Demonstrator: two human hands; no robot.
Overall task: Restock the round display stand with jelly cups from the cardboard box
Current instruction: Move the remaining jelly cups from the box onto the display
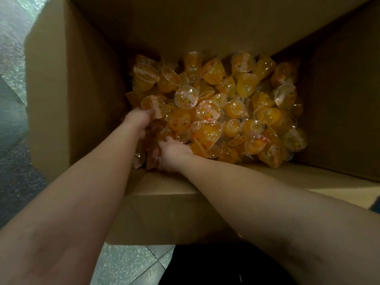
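A deep cardboard box stands open on a speckled tiled floor, its tall walls rising on every side of the pile at the bottom. Orange jelly cups with clear domed lids lie jumbled across the box floor, tipped every way, filling it from the left wall to the right wall and up against the far wall. Both bare forearms reach down over the near edge of the box, which is folded flat toward the person.

The left hand is down in the near left corner, fingers curled into the cups, gripping one cup at its tips (how many more it holds is hidden). The right hand lies just beside it, close to the near wall, fingers dug under cups and curled round them; its fingertips are buried, so the exact grip cannot be told. The two hands are near each other, not touching. The upper walls of the box are bare, leaving open room above the pile.
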